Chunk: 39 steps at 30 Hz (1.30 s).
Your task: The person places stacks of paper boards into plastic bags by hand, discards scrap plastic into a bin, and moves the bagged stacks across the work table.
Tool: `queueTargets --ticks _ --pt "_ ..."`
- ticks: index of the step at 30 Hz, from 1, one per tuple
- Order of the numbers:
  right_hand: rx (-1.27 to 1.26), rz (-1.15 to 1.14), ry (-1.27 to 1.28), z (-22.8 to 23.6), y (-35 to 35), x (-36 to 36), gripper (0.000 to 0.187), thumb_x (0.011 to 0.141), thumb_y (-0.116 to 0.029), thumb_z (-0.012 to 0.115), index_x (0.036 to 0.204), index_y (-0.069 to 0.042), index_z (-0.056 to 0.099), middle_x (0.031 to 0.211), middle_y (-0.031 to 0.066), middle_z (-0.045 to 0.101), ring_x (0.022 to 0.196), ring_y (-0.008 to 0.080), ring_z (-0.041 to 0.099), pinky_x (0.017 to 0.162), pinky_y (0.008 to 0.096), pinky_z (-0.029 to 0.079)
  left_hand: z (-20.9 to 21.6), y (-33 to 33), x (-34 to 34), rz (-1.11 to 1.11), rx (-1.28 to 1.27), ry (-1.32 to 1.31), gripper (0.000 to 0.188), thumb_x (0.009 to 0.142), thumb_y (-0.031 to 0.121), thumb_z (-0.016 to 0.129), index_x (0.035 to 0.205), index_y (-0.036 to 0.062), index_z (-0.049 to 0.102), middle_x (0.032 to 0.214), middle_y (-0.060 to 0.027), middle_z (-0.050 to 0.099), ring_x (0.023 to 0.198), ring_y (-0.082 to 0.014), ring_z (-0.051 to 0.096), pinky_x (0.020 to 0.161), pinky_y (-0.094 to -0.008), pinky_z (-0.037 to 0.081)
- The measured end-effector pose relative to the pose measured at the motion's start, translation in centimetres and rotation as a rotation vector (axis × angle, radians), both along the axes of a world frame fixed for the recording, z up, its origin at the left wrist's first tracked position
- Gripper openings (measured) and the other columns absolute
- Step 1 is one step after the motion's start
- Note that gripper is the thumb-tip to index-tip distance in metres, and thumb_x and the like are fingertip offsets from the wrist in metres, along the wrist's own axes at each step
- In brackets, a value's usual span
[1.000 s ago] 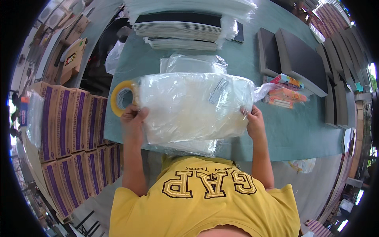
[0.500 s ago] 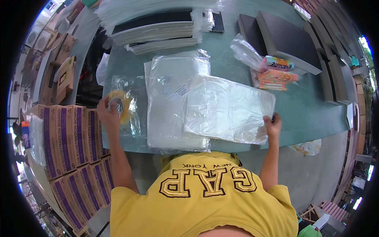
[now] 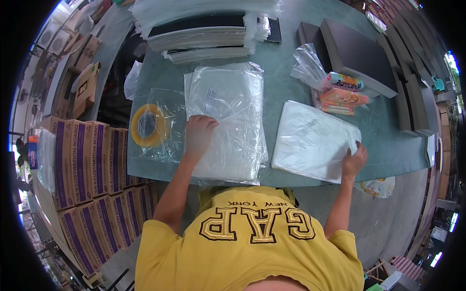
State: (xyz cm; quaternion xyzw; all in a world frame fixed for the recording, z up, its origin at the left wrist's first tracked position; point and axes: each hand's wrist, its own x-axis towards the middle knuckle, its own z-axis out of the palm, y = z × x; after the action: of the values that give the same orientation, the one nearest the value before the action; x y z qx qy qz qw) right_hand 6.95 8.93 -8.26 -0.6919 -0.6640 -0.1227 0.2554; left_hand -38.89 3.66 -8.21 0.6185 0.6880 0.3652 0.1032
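Observation:
My left hand [image 3: 200, 136] is over a stack of clear plastic bags [image 3: 230, 150] in the middle of the table's near side. Its fingers are bent and closed on the top plastic, which creases at the fingertips; the thumb is hidden. To the right lies a separate pile of whitish plastic bags [image 3: 310, 140], set at a slant. My right hand [image 3: 355, 157] grips the right edge of that pile, fingers wrapped on the plastic. A roll of yellowish tape [image 3: 148, 125] lies flat left of the clear bags, on a loose transparent sheet [image 3: 171, 110].
Black-topped boards [image 3: 199, 36] are stacked at the back. Dark thick boards [image 3: 357, 53] stand at the back right, behind colourful packets [image 3: 342, 92] and a crumpled clear bag [image 3: 309, 63]. Brown cartons [image 3: 87, 165] are piled left of the table [image 3: 155, 167].
My left hand has let go of the tape roll, now flat on the table, and moved right onto the clear bags. My right hand has drawn the whitish pile rightward, off the clear stack.

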Motion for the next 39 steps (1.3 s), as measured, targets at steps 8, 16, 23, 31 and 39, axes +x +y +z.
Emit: queueTargets --ticks 8,16,23,31,39 --pt "-0.308 0.953 0.404 0.2 0.9 -22.6 0.019 0.067 -0.010 0.066 0.082 -0.002 0.059 0.078 0.0125 0.054 0.077 0.0280 0.052 0.067 0.0343 0.042 1.7 -0.8 1.3 -0.014 0.089 0.001 0.018 0.066 0.008 0.067 0.084 0.0063 0.061 0.088 -0.0075 0.058 0.088 -0.0236 0.051 0.074 -0.0327 0.042" --pt "-0.737 0.831 1.076 0.0 -0.2 -28.1 0.027 0.079 -0.019 0.058 0.094 0.003 0.051 0.076 0.0099 0.052 0.073 0.0201 0.054 0.061 0.0284 0.044 -0.6 -2.0 1.0 0.016 0.051 -0.108 0.016 0.070 0.015 0.062 0.084 0.0063 0.059 0.088 -0.0082 0.058 0.087 -0.0263 0.050 0.078 -0.0352 0.039" --pt "-1.148 0.489 1.679 1.6 -0.5 -28.8 0.048 0.077 -0.014 0.061 0.113 0.002 0.034 0.087 0.0085 0.055 0.071 0.0175 0.055 0.061 0.0302 0.048 1.6 -1.9 3.0 -0.059 -0.002 -0.286 0.009 0.073 0.005 0.058 0.082 0.0030 0.059 0.085 -0.0102 0.060 0.082 -0.0253 0.054 0.074 -0.0311 0.042" --pt "-0.999 0.540 1.500 2.0 -1.1 -25.3 0.032 0.072 -0.003 0.063 0.099 0.002 0.047 0.078 0.0071 0.056 0.068 0.0141 0.055 0.058 0.0258 0.047 3.1 -1.5 2.9 0.046 -0.048 -0.402 0.013 0.076 0.015 0.060 0.076 0.0030 0.058 0.079 -0.0066 0.059 0.078 -0.0182 0.054 0.073 -0.0289 0.041" --pt "-0.183 0.992 0.755 5.0 -3.0 -22.9 0.026 0.069 0.008 0.053 0.093 -0.001 0.054 0.091 0.0133 0.056 0.080 0.0254 0.057 0.067 0.0307 0.045 5.3 -1.3 2.9 -0.052 -0.091 -0.620 0.011 0.078 0.014 0.059 0.078 0.0028 0.057 0.078 -0.0045 0.058 0.073 -0.0127 0.053 0.070 -0.0258 0.042"
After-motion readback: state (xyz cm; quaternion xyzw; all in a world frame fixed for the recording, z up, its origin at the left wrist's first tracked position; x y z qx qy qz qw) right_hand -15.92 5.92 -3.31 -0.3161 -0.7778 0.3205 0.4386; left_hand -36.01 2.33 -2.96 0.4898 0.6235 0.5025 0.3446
